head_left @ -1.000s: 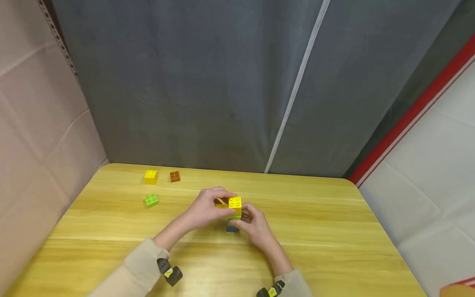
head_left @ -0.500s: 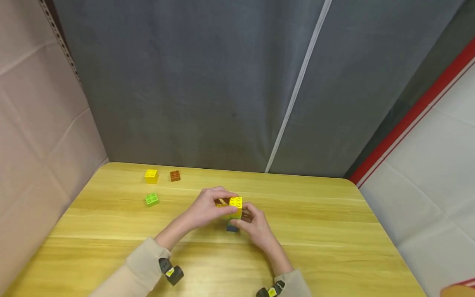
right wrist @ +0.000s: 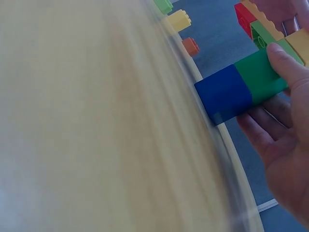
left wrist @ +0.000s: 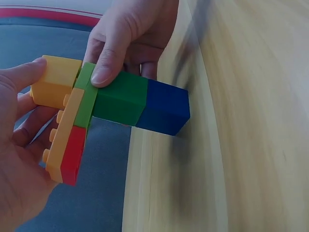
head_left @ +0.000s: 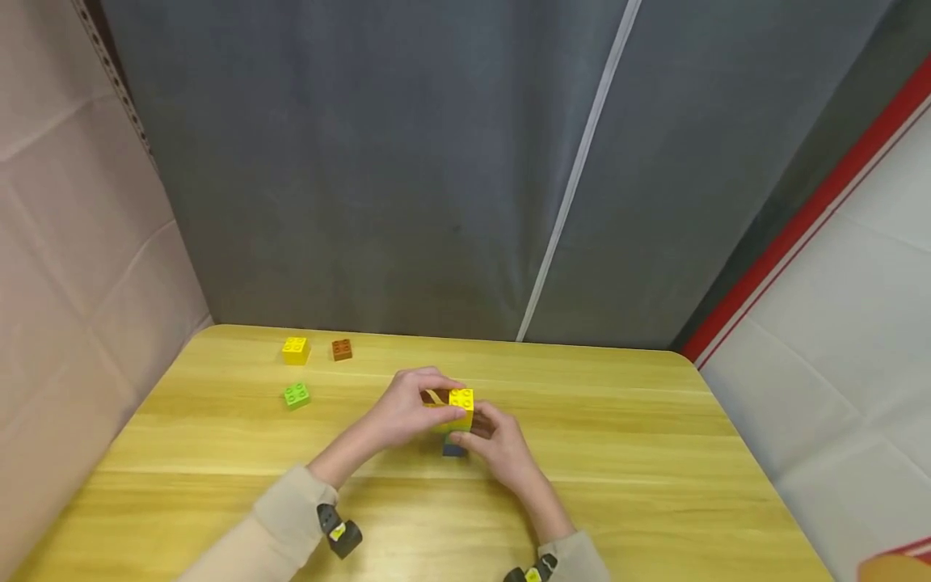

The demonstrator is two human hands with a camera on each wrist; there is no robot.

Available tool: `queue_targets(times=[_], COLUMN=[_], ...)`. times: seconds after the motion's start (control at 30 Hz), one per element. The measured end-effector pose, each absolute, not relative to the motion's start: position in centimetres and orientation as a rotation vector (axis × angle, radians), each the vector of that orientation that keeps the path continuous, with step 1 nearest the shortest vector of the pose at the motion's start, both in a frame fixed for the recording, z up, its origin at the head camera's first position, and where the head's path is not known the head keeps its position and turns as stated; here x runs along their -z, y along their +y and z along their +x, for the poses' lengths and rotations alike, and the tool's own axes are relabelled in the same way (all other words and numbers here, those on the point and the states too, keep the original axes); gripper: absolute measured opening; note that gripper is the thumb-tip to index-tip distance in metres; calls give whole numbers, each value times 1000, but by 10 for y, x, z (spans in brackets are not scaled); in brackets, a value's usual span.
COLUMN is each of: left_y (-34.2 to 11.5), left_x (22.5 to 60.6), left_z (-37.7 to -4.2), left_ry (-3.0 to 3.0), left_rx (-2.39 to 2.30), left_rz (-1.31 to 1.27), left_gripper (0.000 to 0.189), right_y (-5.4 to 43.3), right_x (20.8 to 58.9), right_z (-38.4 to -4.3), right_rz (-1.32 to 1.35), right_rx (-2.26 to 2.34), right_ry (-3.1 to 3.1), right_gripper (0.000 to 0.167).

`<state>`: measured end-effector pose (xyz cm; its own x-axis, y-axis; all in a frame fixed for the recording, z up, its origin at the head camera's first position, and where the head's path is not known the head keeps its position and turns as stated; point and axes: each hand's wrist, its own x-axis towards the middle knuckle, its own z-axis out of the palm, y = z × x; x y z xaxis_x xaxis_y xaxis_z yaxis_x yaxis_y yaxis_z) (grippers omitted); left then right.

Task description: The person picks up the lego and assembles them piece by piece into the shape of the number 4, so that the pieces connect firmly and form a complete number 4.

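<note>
Both hands hold one stack of toy building bricks above the wooden table. My left hand [head_left: 403,408] pinches the yellow brick [left wrist: 60,79] at its top, thumb on one side and fingers behind. Under that brick lies a flat light green brick [left wrist: 86,99], with a long studded orange-yellow brick [left wrist: 66,133] beside the yellow one and a red brick [left wrist: 72,153] beneath its outer end. Lower down come a dark green brick [right wrist: 260,77] and a blue brick [right wrist: 223,94] at the bottom. My right hand [head_left: 505,453] grips the stack around the dark green brick, its thumb near the light green edge.
On the table [head_left: 625,469], at the back left, stand a loose yellow brick [head_left: 295,351], a small brown-orange brick [head_left: 342,350] and a light green brick [head_left: 296,395]. A grey curtain [head_left: 407,178] hangs behind the table's far edge, and pale fabric walls flank it.
My left thumb has shifted slightly along the yellow brick. Both hands keep hold of the stack in nearly the same place, and the loose bricks lie as before.
</note>
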<state>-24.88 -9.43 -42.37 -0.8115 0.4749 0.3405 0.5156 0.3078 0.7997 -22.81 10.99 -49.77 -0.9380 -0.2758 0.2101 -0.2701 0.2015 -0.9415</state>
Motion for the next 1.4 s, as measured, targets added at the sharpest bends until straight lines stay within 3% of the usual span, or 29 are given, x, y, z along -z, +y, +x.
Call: queue_targets(times=[1.4], left_y=[-94], left_x=[419], left_z=[-248], left_ry=[-2583], left_rx=[1539], left_rz=[-965], left_gripper=[23], right_y=[114], right_x=[503], right_z=[-228], right_rz=[-517], right_rx=[1945], right_ry=[2372], right_gripper=[40])
